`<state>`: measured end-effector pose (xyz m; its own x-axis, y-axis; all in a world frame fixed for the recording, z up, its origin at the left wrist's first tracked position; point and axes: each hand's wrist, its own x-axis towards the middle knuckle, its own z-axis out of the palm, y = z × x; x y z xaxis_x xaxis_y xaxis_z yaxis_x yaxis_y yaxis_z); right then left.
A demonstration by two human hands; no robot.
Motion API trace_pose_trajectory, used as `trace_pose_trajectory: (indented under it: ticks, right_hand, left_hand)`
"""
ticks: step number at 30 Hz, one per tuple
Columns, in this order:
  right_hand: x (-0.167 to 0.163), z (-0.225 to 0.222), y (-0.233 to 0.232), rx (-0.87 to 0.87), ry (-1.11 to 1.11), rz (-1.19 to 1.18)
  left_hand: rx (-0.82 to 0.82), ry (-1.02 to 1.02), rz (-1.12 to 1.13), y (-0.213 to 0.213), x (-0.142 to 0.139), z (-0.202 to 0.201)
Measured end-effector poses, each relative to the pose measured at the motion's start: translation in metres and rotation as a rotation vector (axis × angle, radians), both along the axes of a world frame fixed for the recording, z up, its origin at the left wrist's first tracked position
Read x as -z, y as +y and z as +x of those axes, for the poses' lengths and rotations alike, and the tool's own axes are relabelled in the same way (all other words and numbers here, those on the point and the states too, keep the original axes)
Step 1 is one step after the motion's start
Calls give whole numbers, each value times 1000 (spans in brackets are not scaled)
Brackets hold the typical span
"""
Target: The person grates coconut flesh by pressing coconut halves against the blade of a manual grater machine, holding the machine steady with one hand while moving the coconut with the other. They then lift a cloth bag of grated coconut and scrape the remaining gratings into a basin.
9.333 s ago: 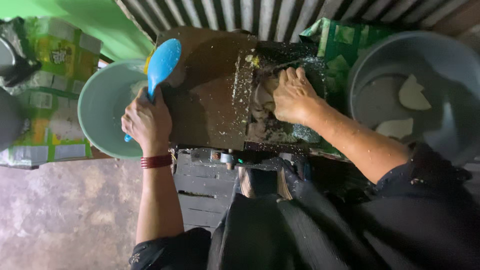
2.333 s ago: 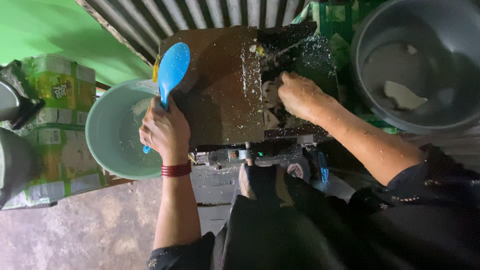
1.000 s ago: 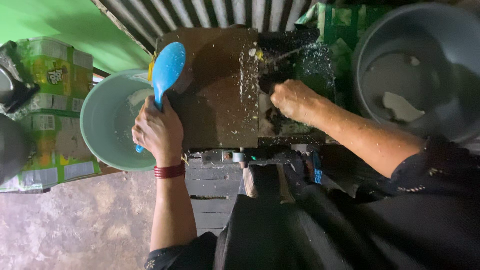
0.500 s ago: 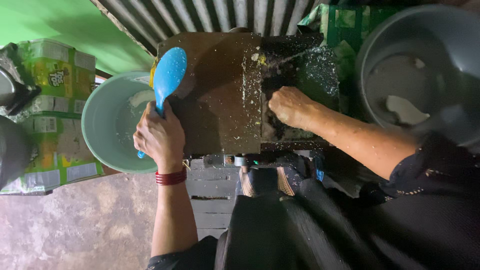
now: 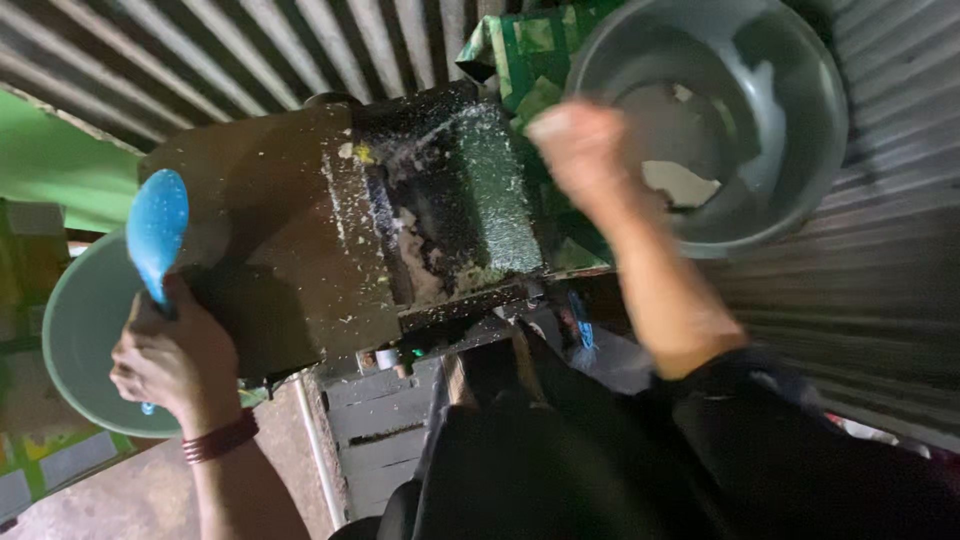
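A dark metal grating machine (image 5: 300, 250) stands in front of me, its spiked drum (image 5: 470, 210) flecked with white shavings. My left hand (image 5: 175, 365) grips the handle of a blue plastic spoon (image 5: 155, 235) over the pale green bowl (image 5: 75, 330) at the machine's left side. My right hand (image 5: 580, 150) is blurred, lifted off the drum and hanging between the machine and the grey basin (image 5: 810, 110) at the right. I cannot tell whether it holds anything. White pieces (image 5: 680, 180) lie inside the basin.
Corrugated metal sheeting (image 5: 200, 50) runs behind the machine and down the right side. Green printed packaging (image 5: 520, 50) sits behind the drum. A bare concrete floor (image 5: 130, 490) shows at the lower left. My dark clothing fills the bottom middle.
My right hand has come off the grating drum and swung right toward the grey basin. The view has tilted and shifted. My left hand still holds the blue spoon by the green bowl.
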<state>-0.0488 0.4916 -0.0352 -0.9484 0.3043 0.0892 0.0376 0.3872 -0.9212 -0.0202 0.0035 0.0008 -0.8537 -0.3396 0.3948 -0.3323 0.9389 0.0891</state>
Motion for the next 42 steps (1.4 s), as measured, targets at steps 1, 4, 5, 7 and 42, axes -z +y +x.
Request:
trace_pose_trajectory:
  ticks: [1,4,5,7,42]
  right_hand:
    - [2,6,46,47,-45,239]
    - [39,35,154,18,-698,947]
    - [60,41,176,-3,-773,979]
    - [96,47,196,-60,-862,990]
    - [-20,-33,-148,-875,-259,1438]
  left_hand:
    - [-11,-7,24,-1,2,0]
    - [4,-8,21,-3,4,1]
    - [1,-9,29,-2,3,1]
    - [-2,-16,38,-1,-1,1]
    - [11,82,193,26,-33,-22]
